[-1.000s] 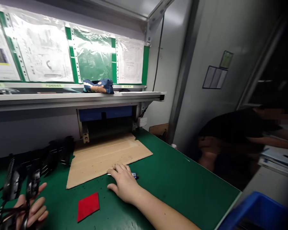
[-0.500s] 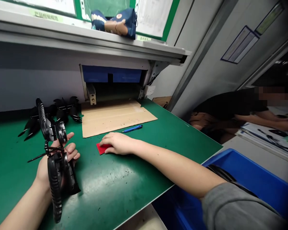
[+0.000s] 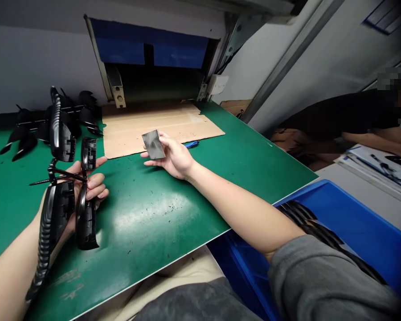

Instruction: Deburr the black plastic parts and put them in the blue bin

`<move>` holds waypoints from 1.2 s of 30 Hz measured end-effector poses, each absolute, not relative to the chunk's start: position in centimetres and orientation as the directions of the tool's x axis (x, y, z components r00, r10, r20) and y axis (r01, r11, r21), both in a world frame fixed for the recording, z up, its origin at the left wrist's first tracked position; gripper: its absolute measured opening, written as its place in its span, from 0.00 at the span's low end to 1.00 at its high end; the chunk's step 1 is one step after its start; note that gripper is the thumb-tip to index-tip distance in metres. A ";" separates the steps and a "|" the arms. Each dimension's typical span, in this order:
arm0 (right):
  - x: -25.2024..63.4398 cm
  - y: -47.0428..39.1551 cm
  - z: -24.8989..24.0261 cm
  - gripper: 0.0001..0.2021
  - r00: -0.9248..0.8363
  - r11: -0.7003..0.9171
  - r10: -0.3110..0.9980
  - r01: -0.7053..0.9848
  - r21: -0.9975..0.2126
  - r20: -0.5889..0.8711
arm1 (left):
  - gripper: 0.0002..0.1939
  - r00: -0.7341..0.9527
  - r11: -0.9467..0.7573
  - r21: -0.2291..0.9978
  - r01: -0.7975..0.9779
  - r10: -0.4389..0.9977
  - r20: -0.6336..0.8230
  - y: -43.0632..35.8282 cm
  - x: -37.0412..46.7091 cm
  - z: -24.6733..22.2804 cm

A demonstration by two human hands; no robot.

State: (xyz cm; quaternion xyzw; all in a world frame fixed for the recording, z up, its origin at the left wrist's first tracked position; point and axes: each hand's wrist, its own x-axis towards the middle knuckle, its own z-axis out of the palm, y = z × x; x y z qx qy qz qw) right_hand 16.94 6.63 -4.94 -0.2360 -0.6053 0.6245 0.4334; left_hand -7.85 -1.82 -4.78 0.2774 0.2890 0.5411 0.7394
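I have the left hand (image 3: 95, 184) gripping joined black plastic moldings (image 3: 57, 203) and the right hand (image 3: 178, 158) holding a grey square pad (image 3: 153, 146) above the bench (image 3: 227, 165), where a lax left grip could let the moldings twist loose.

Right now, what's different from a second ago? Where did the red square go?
The right hand left the blue pen, went left to the red square and took hold of it. Now it holds a square with a gray side showing, probably the same one turned over. The left hand still holds the black parts; the cardboard and pen stayed on the table.
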 end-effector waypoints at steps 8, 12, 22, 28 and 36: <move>16.2 5.2 -4.3 0.14 -0.477 0.091 0.832 -0.387 -0.918 0.283 | 0.24 0.405 0.438 0.683 -0.584 0.887 -0.221 -2.0 -6.3 -5.1; 16.4 4.1 -2.9 0.20 -0.438 0.536 0.720 -0.140 -0.832 0.538 | 0.24 0.512 0.548 0.615 -0.566 0.819 -0.259 -1.9 -6.0 -4.8; 15.6 2.7 -1.3 0.20 -0.731 0.948 0.302 0.164 -0.272 0.612 | 0.25 0.612 0.607 0.666 -0.433 0.740 -0.277 -2.9 -5.4 -3.5; 14.8 2.3 -1.7 0.21 -0.789 0.963 0.205 0.058 -0.262 0.579 | 0.16 0.603 0.592 0.684 -0.427 0.750 -0.272 -3.3 -5.4 -3.1; 14.9 2.8 -1.6 0.21 -0.760 0.946 0.262 0.079 -0.316 0.595 | 0.27 0.631 0.621 0.674 -0.400 0.720 -0.289 -3.1 -5.1 -3.0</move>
